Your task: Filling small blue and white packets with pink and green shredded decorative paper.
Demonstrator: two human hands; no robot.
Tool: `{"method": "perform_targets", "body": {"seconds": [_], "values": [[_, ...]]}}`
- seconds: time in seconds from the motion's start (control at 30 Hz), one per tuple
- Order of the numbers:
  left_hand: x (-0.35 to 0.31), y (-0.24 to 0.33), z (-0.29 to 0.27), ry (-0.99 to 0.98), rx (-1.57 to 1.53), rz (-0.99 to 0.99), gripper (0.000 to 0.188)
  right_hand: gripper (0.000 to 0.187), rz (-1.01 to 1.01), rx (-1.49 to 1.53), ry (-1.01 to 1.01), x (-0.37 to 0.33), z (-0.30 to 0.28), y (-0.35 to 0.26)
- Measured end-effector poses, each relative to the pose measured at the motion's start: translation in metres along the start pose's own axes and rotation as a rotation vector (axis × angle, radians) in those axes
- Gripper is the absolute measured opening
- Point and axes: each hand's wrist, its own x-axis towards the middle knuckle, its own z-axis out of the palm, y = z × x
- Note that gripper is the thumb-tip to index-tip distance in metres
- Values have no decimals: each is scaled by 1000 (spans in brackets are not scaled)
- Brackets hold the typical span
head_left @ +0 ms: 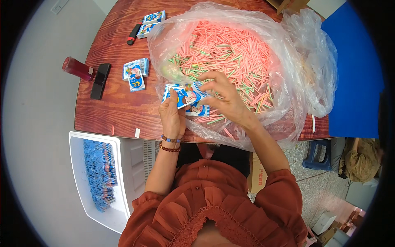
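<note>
My left hand (170, 110) is closed on a flat blue-and-white packet (187, 95), the thumb on top. A second packet of the same look (199, 110) shows beneath it; whether that one is also gripped, I cannot tell. My right hand (222, 96) is just right of the upper packet, its thumb and fingers curved but apart, with nothing visible between them. Both hands are over the near left edge of a large clear plastic bag (284, 53), spread open on the table. Inside lies a heap of thin pink and green sticks (234, 49).
More packets (135, 73) lie on the wooden table (119, 111), others (153, 18) beside a black-and-red cutter (133, 34). At left are a phone (100, 81) and a red bottle (78, 68). A white bin (123, 164) below holds rows of blue packets. A blue stool (317, 155) stands right.
</note>
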Motion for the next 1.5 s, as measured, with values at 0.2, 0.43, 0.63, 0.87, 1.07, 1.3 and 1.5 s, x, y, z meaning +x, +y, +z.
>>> {"method": "perform_targets", "body": {"seconds": [0.2, 0.43, 0.63, 0.87, 1.07, 1.3, 1.5], "values": [[-3, 1, 4, 35, -29, -53, 28, 26, -87, -116, -262, -1, 7, 6], [-1, 4, -25, -66, 29, -36, 29, 20, 371, 221, -156, 42, -30, 28], [-6, 2, -12, -50, -35, -14, 27, 23, 319, -805, -195, 121, -39, 121], [-5, 10, -26, 33, -43, -6, 28, 21, 314, -1075, -275, 142, -7, 117], [-2, 6, -24, 69, -89, 8, 28, 22, 281, -1136, -278, 131, -7, 122], [-5, 10, -28, 53, -82, 6, 28, 19, 306, -978, -269, 126, -17, 119], [-4, 17, -18, 57, -68, -6, 29, 20, 452, -620, -123, 123, -32, 126]]}}
